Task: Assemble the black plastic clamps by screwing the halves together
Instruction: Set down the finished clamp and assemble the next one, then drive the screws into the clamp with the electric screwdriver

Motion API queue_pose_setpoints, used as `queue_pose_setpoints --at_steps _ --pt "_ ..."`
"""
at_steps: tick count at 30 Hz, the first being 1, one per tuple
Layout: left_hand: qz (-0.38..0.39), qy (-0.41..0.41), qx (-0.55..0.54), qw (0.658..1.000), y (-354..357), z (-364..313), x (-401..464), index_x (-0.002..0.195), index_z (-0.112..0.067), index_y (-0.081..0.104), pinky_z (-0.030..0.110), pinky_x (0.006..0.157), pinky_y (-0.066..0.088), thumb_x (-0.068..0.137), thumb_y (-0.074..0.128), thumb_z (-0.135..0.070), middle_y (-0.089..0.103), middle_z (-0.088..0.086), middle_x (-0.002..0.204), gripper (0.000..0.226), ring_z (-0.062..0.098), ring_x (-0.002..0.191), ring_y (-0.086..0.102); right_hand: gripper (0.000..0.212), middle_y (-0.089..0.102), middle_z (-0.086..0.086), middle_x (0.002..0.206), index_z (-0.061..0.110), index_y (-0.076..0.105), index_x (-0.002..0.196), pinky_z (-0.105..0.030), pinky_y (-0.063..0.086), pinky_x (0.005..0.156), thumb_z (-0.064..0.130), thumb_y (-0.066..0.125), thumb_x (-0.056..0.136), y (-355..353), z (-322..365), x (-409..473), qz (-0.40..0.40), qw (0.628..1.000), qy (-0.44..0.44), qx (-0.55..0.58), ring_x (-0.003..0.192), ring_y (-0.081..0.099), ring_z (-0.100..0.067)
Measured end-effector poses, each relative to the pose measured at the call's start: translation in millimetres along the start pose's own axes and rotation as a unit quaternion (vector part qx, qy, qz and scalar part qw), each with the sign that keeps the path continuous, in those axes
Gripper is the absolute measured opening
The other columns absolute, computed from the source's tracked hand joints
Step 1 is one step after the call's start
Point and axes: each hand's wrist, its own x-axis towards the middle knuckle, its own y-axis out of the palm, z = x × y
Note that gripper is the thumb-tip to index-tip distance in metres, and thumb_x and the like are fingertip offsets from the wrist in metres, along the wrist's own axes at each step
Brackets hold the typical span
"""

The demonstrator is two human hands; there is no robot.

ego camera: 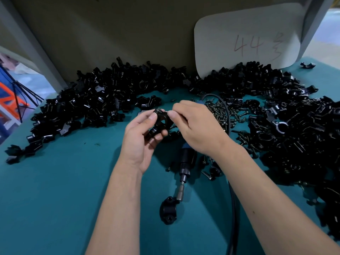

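Note:
My left hand (141, 137) grips a black plastic clamp (161, 123) above the middle of the teal table. My right hand (196, 126) pinches the clamp's top edge with thumb and forefinger; whether a screw sits between those fingertips is hidden. A powered screwdriver (185, 166) lies on the table below my hands, its bit pointing toward me. Its tip rests against an assembled black clamp (168, 210) near the front. A heap of small dark screws (223, 111) lies just right of my hands.
Large piles of black clamp halves (95, 100) curve along the back, and another pile of halves (294, 129) fills the right side. The screwdriver's black cable (233, 208) runs toward me. A white card (248, 39) marked "44" leans on the back panel. Teal table surface (55, 199) spreads front left.

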Motion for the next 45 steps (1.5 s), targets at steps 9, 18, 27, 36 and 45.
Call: queue_pose_setpoints --at_steps 9,18,27,36,45 --pt "0.018 0.040 0.001 0.999 4 -1 -1 0.112 -0.005 0.067 0.021 0.064 0.052 0.101 0.052 -0.005 0.071 0.008 0.104 0.019 0.017 0.082 0.066 0.065 0.032 0.004 0.042 0.017 0.033 0.050 -0.033 0.022 0.050 0.045 0.049 0.106 5 12 5 -0.070 0.991 0.116 -0.019 0.042 0.032 -0.017" --pt "-0.017 0.013 -0.010 1.000 8 6 1 0.086 -0.022 0.071 0.026 0.059 0.039 0.098 0.054 -0.028 0.067 -0.001 0.080 0.021 0.013 0.068 0.056 0.035 0.062 0.002 0.080 0.018 0.048 0.099 -0.044 0.047 0.068 0.049 0.064 0.097 5 18 0 0.041 0.999 0.030 -0.005 0.076 0.056 -0.024" --pt "-0.054 -0.030 0.135 0.989 11 13 4 0.097 -0.015 0.057 0.017 0.038 0.024 0.101 0.054 -0.043 0.051 0.000 0.062 0.029 0.009 0.042 0.039 0.034 0.062 0.001 0.085 0.019 0.048 0.100 -0.040 0.046 0.068 0.046 0.068 0.095 7 18 0 0.037 0.998 0.046 -0.017 0.077 0.057 -0.023" --pt "-0.091 -0.063 -0.013 0.994 4 9 9 0.087 -0.018 0.042 0.019 0.036 0.022 0.104 0.051 -0.022 0.041 0.000 0.060 0.020 0.009 0.045 0.029 0.071 0.055 -0.006 0.103 0.015 0.038 0.114 -0.034 0.037 0.061 0.074 0.063 0.085 10 -3 -2 -0.067 0.936 0.273 -0.210 0.079 0.056 -0.027" --pt "-0.106 -0.103 0.058 0.987 2 10 8 0.086 -0.017 0.039 0.018 0.031 0.018 0.102 0.050 -0.031 0.042 -0.002 0.056 0.024 0.008 0.040 0.025 0.051 0.066 -0.005 0.089 0.009 0.054 0.105 -0.033 0.055 0.052 0.038 0.085 0.076 -7 -26 -1 -0.038 0.912 0.395 0.099 0.071 0.069 -0.024"
